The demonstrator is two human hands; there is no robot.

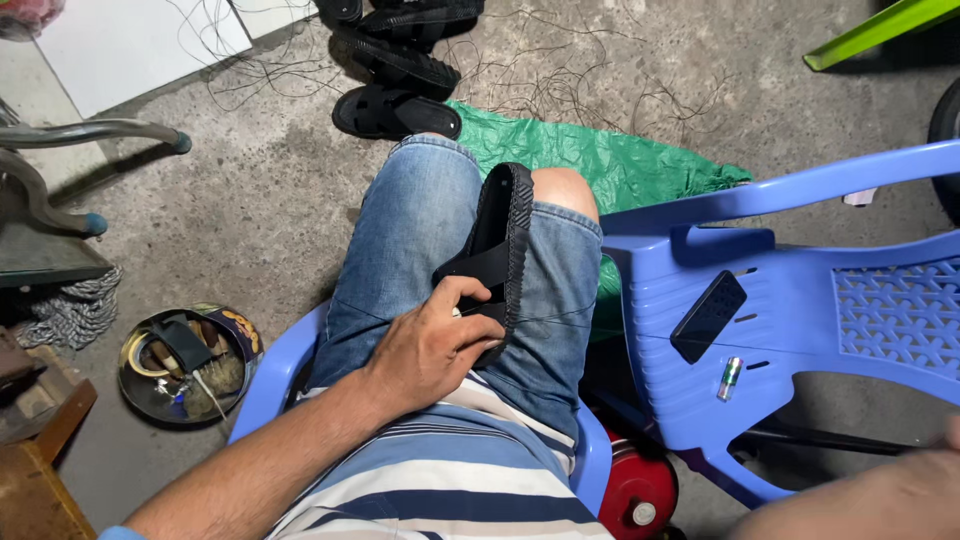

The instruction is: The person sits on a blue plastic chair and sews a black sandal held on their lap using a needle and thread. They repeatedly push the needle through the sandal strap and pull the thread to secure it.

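Note:
My left hand (432, 345) grips a black sandal (500, 250) by its strap and holds it on edge across my lap, the ridged sole facing right. The sandal rests on my blue denim shorts (410, 250) between my thighs. Only part of my right hand (880, 495) shows at the lower right corner, blurred, below the seat of a blue plastic chair (800, 310). Whether it holds anything is hidden.
A black rectangular piece (708, 316) and a small green-and-silver cylinder (729, 378) lie on the blue chair. More black sandals (398, 70) sit ahead on the concrete floor beside a green sheet (610, 165). A round tin of tools (188, 362) lies at left. A red object (640, 495) is under my seat.

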